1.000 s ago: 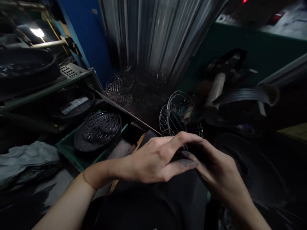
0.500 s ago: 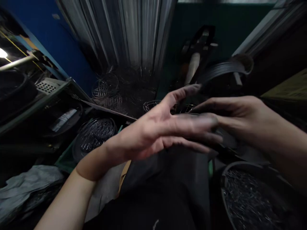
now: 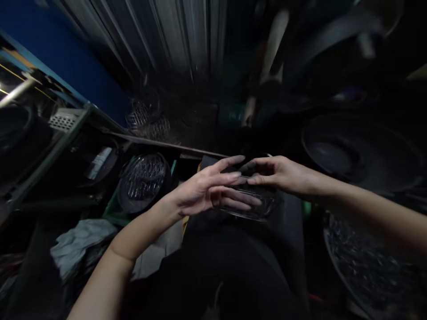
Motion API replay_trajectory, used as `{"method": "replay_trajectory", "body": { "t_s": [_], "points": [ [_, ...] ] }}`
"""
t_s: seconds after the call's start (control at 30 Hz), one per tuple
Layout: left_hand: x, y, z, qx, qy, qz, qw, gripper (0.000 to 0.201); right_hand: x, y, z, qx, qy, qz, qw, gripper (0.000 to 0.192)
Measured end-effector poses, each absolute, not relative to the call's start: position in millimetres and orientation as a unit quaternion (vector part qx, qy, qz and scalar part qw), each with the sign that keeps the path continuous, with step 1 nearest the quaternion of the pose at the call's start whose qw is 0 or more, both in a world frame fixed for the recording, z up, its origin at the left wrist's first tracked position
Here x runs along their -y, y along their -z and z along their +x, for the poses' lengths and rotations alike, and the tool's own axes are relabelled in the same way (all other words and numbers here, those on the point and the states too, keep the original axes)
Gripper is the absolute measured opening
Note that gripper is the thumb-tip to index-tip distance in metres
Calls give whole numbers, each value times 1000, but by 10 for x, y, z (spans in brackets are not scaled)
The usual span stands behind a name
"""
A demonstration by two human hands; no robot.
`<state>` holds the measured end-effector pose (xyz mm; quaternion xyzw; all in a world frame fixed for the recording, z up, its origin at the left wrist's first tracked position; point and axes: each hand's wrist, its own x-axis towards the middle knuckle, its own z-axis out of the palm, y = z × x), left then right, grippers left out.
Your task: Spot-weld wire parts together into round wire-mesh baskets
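Note:
My left hand (image 3: 213,189) reaches in from the left with its fingers stretched out and apart. Its fingertips are above a wire rack (image 3: 256,215) lying on a dark surface in front of me; whether they touch it I cannot tell. Opposite, my right hand (image 3: 271,173) pinches a short thin wire (image 3: 244,177) between thumb and fingers. That wire ends close to the left fingertips. Both hands have darkened fingertips, and part of the rack is hidden under them.
Left, a round tub of wire racks (image 3: 143,182) sits in a green crate. A grey cloth (image 3: 82,242) lies nearer. At lower right stands a large tub of small metal pieces (image 3: 376,266). Wire racks (image 3: 148,122) lie beyond the ledge (image 3: 167,144), before a corrugated sheet (image 3: 173,35).
My hands, overlapping close to the camera before, are now farther away and fingertip to fingertip. The wire rack under them has come into sight. The whole view has shifted.

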<state>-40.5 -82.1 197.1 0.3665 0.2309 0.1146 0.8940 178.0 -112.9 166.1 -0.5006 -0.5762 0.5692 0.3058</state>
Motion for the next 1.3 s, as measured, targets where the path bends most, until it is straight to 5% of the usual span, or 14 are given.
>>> {"method": "replay_trajectory", "body": {
  "t_s": [0.17,0.37,0.5,0.9,1.3],
  "points": [
    [948,-1705,-744,-251,-64,476,840,53,1427,-1238,1700,458,-622,-546,324,49],
    [1148,-1620,-706,-218,-253,889,314,22,1473,-1273,1783,387,-619,-607,314,44],
    [1230,-1381,-406,-136,-281,942,123,22,1476,-1278,1769,403,-594,-618,322,46],
    [1336,-1312,-189,-183,-159,970,36,19,1602,-1278,1649,501,-508,-633,301,34],
    [1626,-1330,-244,-211,-166,962,-52,17,1887,-1309,1399,590,-380,-647,298,17]
  ]
}}
